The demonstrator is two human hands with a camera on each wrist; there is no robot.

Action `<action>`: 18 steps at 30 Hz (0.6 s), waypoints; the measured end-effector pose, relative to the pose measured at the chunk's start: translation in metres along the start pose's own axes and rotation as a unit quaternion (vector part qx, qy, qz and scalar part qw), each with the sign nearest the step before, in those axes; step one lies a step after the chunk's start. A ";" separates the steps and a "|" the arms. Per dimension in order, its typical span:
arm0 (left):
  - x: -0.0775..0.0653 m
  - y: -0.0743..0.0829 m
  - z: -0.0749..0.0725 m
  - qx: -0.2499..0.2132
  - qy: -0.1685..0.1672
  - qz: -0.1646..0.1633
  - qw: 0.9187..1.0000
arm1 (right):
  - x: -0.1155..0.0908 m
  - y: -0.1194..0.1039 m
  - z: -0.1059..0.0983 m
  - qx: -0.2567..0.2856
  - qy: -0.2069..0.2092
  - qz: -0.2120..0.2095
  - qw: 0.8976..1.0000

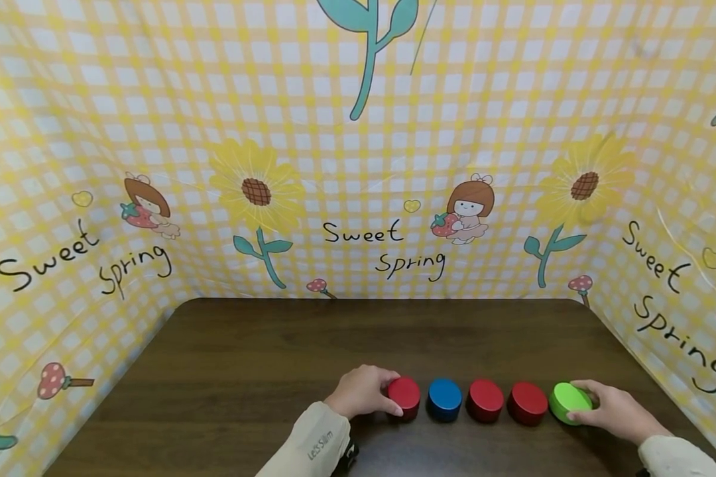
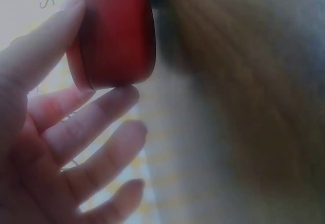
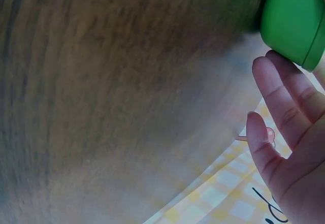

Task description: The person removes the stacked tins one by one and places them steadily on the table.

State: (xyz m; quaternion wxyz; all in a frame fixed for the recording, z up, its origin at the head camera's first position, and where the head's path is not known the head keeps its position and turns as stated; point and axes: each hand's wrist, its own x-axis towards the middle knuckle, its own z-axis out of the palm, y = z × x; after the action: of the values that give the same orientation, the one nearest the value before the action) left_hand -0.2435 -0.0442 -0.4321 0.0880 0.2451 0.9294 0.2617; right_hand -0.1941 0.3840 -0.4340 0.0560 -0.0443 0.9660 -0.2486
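Note:
Five round, short tins with coloured tops form a row on the table; between the two outer ones are a blue tin [image 1: 444, 399] and two dark red tins, one in the middle [image 1: 485, 400] and one to its right [image 1: 528, 403]. At the left end my left hand [image 1: 360, 392] holds a red tin [image 1: 404, 397] between thumb and fingers, its smooth side filling the top of the left wrist view [image 2: 119, 36]. At the right end, a bright green tin [image 1: 569, 401] is gripped by my right hand [image 1: 617, 412]; the right wrist view shows its side [image 3: 292, 18] above spread lower fingers.
The dark wooden table [image 1: 244, 371] reaches back to a yellow checked cloth [image 1: 358, 165] with printed sunflowers and lettering, which rises behind it and along both sides. The tins stand close together, with narrow gaps between them.

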 end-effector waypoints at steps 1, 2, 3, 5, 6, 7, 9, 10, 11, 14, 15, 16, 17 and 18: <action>0.000 0.000 0.001 0.001 -0.002 -0.001 1.000 | 0.000 0.000 0.000 0.001 0.001 -0.001 1.000; 0.000 0.001 0.001 0.002 -0.003 -0.002 1.000 | 0.000 0.000 0.000 0.002 0.002 -0.002 1.000; 0.000 0.001 0.002 0.003 -0.005 -0.004 1.000 | 0.000 0.000 0.000 0.004 0.002 -0.004 1.000; 0.000 0.001 0.003 0.001 -0.006 -0.007 1.000 | 0.000 0.001 0.000 0.006 0.001 -0.005 1.000; -0.001 0.001 0.003 0.001 -0.007 -0.007 1.000 | 0.000 0.001 0.001 0.006 0.000 -0.005 1.000; -0.001 0.001 0.004 0.002 -0.006 -0.007 1.000 | 0.000 0.001 0.001 0.007 -0.001 -0.005 1.000; -0.001 0.001 0.004 0.001 -0.006 -0.007 1.000 | 0.000 0.002 0.001 0.009 -0.004 -0.005 1.000; -0.001 0.001 0.004 0.000 -0.006 -0.006 1.000 | 0.000 0.002 0.001 0.012 -0.005 -0.004 1.000; -0.001 0.000 0.005 0.001 -0.005 -0.005 1.000 | 0.000 0.003 0.000 0.013 -0.007 -0.005 1.000; -0.001 0.000 0.005 0.000 -0.007 -0.003 1.000 | 0.000 0.005 0.000 0.022 -0.014 -0.007 1.000; -0.001 -0.001 0.005 0.003 -0.009 -0.002 1.000 | -0.001 0.006 0.000 0.025 -0.016 -0.009 1.000; -0.001 -0.001 0.004 0.004 -0.012 -0.003 1.000 | -0.001 0.007 -0.001 0.028 -0.021 -0.010 0.999; -0.001 -0.002 0.004 0.004 -0.015 -0.003 1.000 | -0.001 0.008 -0.001 0.029 -0.025 -0.011 0.999; -0.002 -0.003 0.002 0.003 -0.017 -0.002 1.000 | -0.001 0.009 -0.002 0.030 -0.028 -0.012 0.999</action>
State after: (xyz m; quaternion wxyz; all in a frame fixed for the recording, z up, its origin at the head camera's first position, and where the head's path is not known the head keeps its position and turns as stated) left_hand -0.2427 -0.0464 -0.4357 0.1043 0.2477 0.9289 0.2547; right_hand -0.1940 0.3930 -0.4363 0.0816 -0.0608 0.9556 -0.2764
